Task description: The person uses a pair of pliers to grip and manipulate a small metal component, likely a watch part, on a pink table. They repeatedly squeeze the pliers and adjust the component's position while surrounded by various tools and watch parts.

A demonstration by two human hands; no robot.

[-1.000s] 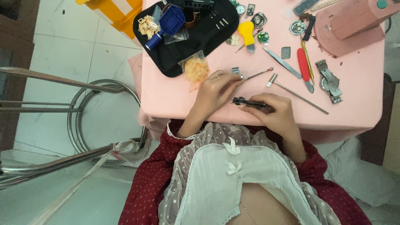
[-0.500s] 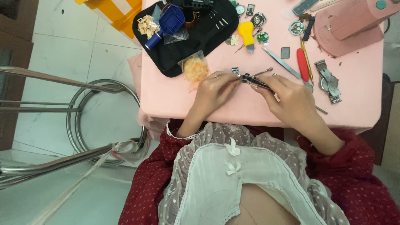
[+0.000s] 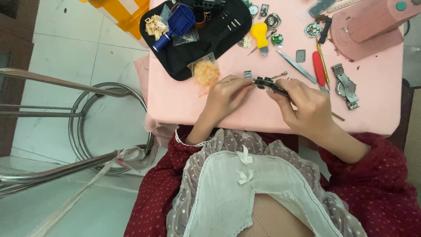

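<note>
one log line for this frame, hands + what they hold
left hand: fingertips on front end of black tool | right hand: grips black tool | surface: pink table | nearby: metal watch, red-handled tool

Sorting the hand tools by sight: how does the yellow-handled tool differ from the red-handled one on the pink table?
The yellow-handled tool has a short, bulbous grip; the red-handled tool is long, slim and flat. The yellow one lies beside the black tray; the red one lies further right, near the metal watch. Both lie untouched on the pink table, roughly pointing at the person.
</note>
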